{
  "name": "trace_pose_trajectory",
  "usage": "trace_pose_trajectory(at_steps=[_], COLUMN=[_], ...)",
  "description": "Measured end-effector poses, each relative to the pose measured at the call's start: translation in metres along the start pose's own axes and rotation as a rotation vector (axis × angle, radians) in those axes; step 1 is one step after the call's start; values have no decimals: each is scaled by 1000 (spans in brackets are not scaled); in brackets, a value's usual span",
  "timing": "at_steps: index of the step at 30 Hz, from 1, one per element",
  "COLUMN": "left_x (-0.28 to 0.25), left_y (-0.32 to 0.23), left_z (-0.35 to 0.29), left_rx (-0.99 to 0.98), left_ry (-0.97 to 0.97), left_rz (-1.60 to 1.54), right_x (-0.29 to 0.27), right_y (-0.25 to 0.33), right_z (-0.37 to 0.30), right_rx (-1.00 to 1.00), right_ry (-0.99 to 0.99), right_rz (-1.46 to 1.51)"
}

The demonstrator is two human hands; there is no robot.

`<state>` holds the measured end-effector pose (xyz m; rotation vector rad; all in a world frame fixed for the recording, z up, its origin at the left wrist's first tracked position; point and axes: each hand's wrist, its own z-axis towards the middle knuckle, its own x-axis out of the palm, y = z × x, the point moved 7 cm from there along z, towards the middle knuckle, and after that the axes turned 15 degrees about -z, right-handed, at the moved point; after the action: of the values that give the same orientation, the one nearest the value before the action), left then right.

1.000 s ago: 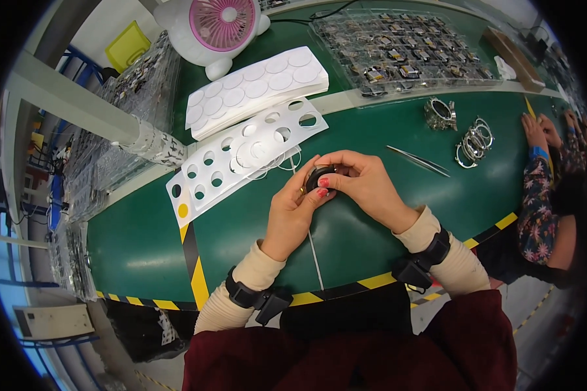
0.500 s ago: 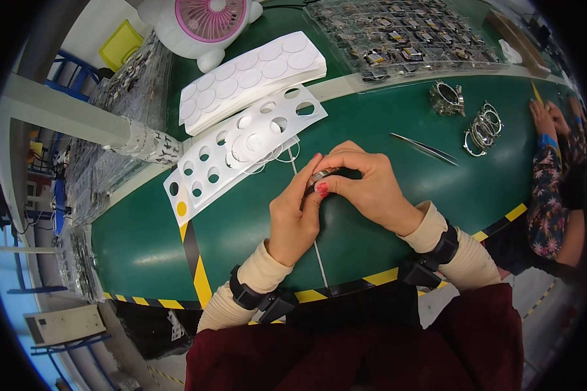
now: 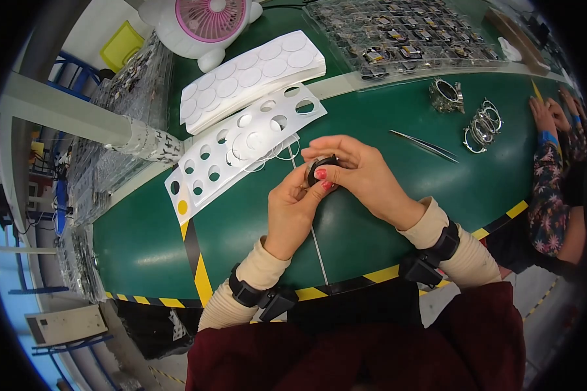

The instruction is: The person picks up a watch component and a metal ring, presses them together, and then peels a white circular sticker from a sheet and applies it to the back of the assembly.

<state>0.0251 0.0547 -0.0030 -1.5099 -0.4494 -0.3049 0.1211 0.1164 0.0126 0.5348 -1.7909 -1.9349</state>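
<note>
Above the middle of the green table, I hold a small round black part (image 3: 317, 171), like a watch case, between both hands. The fingers of my left hand (image 3: 289, 212) are closed on its left and lower side. My right hand (image 3: 372, 179) pinches it with the thumb on its face, while the other fingers curve behind. Much of the part is hidden by the fingers. Just beyond my hands lies a white sheet with round holes (image 3: 261, 118), with loose clear and white discs (image 3: 244, 148) on it. Tweezers (image 3: 425, 146) rest on the table to the right.
Metal rings (image 3: 482, 128) and a stack of metal cases (image 3: 446, 96) stand at the right. A stack of white label sheets (image 3: 257, 73), a white fan (image 3: 205, 44) and clear trays of small parts (image 3: 404, 39) are farther back. Another person's hand (image 3: 542, 117) is at far right.
The round part has been tilted so that more of its black face shows. My right fingers have lifted and straightened a little; my left hand has barely moved.
</note>
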Motion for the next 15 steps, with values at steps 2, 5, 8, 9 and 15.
trace_pose_trajectory(at_steps=[2,5,8,9,15], left_x=[-2,-2,-1,-1,0], left_y=[0,0,-3,-5,-8], left_z=[-1,-4,-6,-7,-3], left_rx=[-9,14,55,86,149], left_ry=[14,16,-3,-20,-20], left_rz=[72,160,217,230,254], right_x=[5,6,7,7,9], right_y=[-4,-4,1,4,11], right_z=[-1,-2,-4,-5,-4], right_rx=[108,89,-1,-47,-81], right_ry=[110,182,165,153,100], right_rz=[99,-73,-98,-111,-183])
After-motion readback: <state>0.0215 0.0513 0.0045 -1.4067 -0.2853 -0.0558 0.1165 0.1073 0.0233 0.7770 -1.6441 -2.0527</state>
